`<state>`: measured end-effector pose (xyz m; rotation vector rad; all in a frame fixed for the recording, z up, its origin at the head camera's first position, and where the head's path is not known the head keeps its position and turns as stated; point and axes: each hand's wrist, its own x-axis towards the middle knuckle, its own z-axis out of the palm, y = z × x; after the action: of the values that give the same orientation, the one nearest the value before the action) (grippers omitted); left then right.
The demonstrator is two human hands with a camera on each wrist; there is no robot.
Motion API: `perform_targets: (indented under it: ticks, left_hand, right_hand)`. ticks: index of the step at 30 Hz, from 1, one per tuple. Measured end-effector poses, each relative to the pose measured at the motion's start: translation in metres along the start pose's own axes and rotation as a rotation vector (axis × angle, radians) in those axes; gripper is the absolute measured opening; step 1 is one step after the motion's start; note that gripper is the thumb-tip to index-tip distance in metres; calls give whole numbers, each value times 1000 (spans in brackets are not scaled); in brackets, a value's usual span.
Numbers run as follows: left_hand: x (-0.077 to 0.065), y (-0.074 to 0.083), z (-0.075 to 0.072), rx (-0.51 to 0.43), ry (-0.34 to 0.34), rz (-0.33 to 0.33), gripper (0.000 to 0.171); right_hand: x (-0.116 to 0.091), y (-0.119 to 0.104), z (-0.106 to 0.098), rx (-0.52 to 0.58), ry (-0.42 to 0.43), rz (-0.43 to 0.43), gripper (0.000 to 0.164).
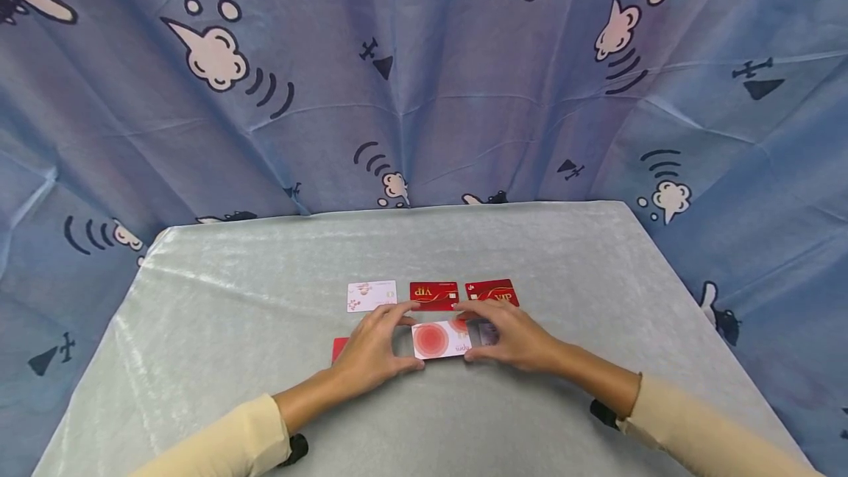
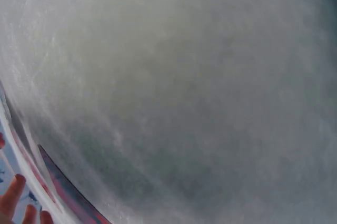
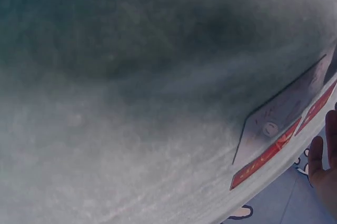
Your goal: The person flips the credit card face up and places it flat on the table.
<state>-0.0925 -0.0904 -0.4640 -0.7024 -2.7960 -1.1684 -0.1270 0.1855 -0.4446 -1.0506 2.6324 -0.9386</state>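
Observation:
A white card with red circles lies between the two hands, slightly tilted. My left hand holds it at its left corners, thumb below and fingertips above. At its right end my right hand grips it the same way, the thumb over the lower corner. Under the right palm a greyish card shows in part; the right wrist view also has this greyish card. A red card is mostly hidden behind the left wrist. Fingers of the left hand appear at that view's corner.
Behind the hands lie a white flowered card, a red VIP card and another red card, partly covered by the right fingers. All are on a table with a pale cloth. A blue patterned curtain hangs behind.

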Motion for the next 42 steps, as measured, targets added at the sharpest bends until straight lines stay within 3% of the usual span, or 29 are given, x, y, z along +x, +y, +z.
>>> perform_targets:
  ticks: [11,20,42]
  left_hand:
    - [0,-5,5,46,-33,-30,83]
    - [1,-7,7,106,-65,-10,79]
    - [0,-10,8,102,-47,20,79]
  right_hand:
    - [3,-2,7,-39,-35,71,71]
    - [4,0,11,-90,-55,54,66]
    - [3,7,16,-65,-16,10,61]
